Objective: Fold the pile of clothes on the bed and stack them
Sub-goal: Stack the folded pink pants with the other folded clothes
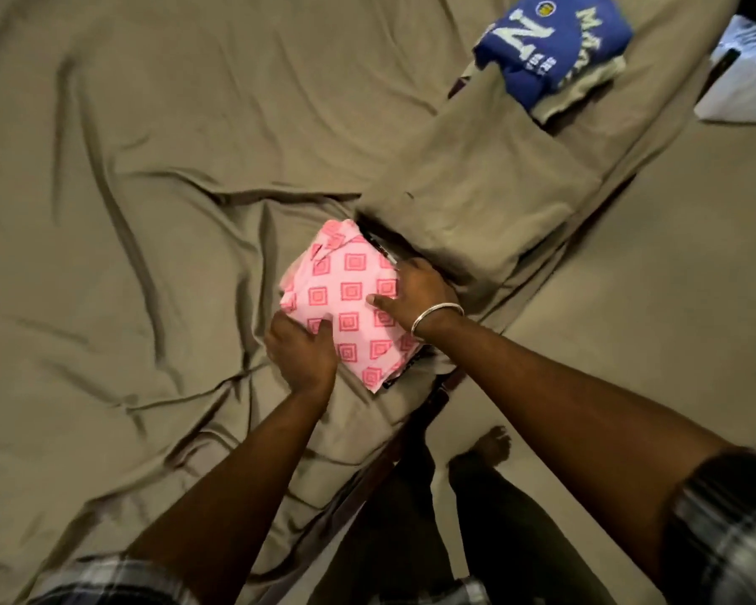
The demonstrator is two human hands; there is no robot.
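From the head view, we have the folded pink garment directly between our hands, lying on the bed near its edge, its long axis running diagonally from upper left down to lower right. Our left hand grips its near-left corner, thumb on top and fingers curled round the edge; our right hand lies on its right side with the thumb pressed flat on the cloth, while the fingers go out of sight past the far edge, so we cannot tell whether they curl under. Both are in contact, neither nearer than the other. The garment is a compact, thick rectangle, pink with rows of red concentric squares, a collar-like flap at its far end and a dark layer showing beneath its lower edge. The blue folded shirt sits well apart, up and to the right, so we judge any stacking move would carry along that diagonal.
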